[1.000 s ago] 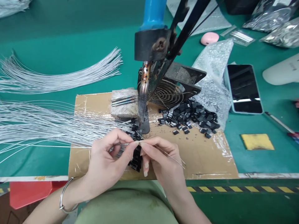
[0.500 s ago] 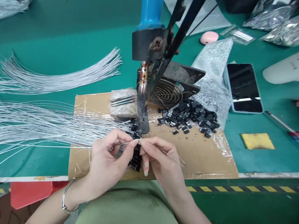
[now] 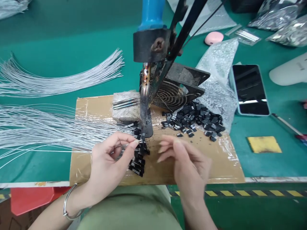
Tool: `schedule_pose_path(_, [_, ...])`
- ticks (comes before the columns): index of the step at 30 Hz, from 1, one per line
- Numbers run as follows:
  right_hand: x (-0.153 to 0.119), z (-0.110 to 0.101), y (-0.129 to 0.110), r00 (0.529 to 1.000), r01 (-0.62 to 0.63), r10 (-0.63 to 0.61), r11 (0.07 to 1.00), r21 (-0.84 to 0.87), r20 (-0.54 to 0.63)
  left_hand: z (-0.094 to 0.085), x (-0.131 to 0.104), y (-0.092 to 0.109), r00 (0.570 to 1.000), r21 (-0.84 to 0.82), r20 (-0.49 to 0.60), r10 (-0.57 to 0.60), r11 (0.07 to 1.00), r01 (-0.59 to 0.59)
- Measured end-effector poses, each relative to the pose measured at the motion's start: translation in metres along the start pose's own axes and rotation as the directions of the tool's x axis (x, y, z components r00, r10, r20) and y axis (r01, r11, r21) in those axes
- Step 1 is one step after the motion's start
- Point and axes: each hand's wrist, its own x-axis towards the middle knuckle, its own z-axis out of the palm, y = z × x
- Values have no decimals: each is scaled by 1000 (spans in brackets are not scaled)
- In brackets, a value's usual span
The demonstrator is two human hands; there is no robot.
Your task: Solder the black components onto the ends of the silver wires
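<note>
My left hand [image 3: 115, 161] pinches a thin wire [image 3: 124, 145] between thumb and forefinger, beside the black-tipped ends of a wire bundle. My right hand [image 3: 189, 159] is to the right over the cardboard, a little blurred, its fingers apart and nothing visible in them. Several black connectors [image 3: 137, 166] on wire ends lie just right of my left hand. The bundle of pale grey wires [image 3: 52, 127] runs off to the left. A pile of loose small black connectors [image 3: 203, 118] lies beyond my right hand.
A soldering iron [image 3: 144, 95] on a stand points down above the cardboard sheet [image 3: 216, 163]. Behind it is a black fan [image 3: 177, 92]. A second wire bundle [image 3: 67, 83], phone [image 3: 250, 89], yellow sponge [image 3: 264, 144], pen [image 3: 287, 124] and bubble wrap [image 3: 216, 73] lie around.
My right hand has let go of the wire and moved right, away from my left hand. The thin strands that stretched across it no longer show. My left hand has barely moved.
</note>
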Motion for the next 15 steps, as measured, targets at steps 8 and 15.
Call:
schedule_pose_path(8, [29, -46, 11, 895, 274, -440, 423, -864, 69, -6, 2, -2, 1000, 13, 14, 8, 1000, -9])
schedule_pose_path(15, [20, -37, 12, 937, 110, -319, 660, -743, -144, -7, 3, -1, 998, 16, 58, 5, 1000, -6])
